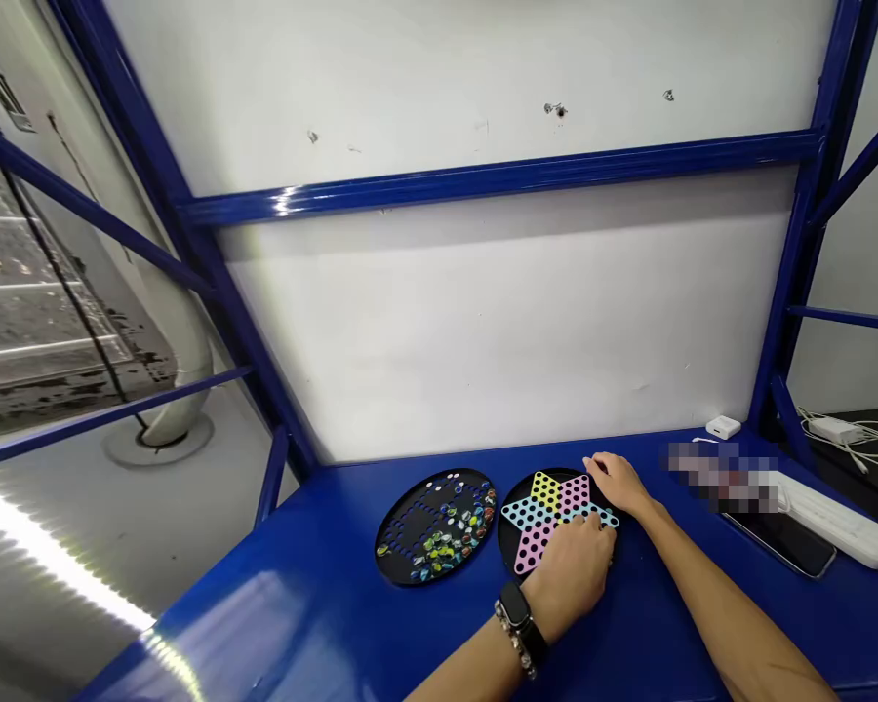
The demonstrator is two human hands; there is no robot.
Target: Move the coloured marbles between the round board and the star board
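Observation:
A Chinese checkers board, with a yellow, pink and light-blue holed star on a round black base, lies on the blue tabletop. My left hand, a watch on its wrist, is bent over the board's lower right part. Its fingers curl downward, and whatever they pinch is hidden beneath the hand. At the board's upper right rim is my right hand, its fingers closed on the edge. Left of the board lies a round black holed tray. Glass marbles in several colours are scattered over its right and lower parts.
On the right are a white power strip, a dark-screened phone and a small white case. A pixelated patch covers something beside them. Blue frame posts and a white back panel bound the tabletop.

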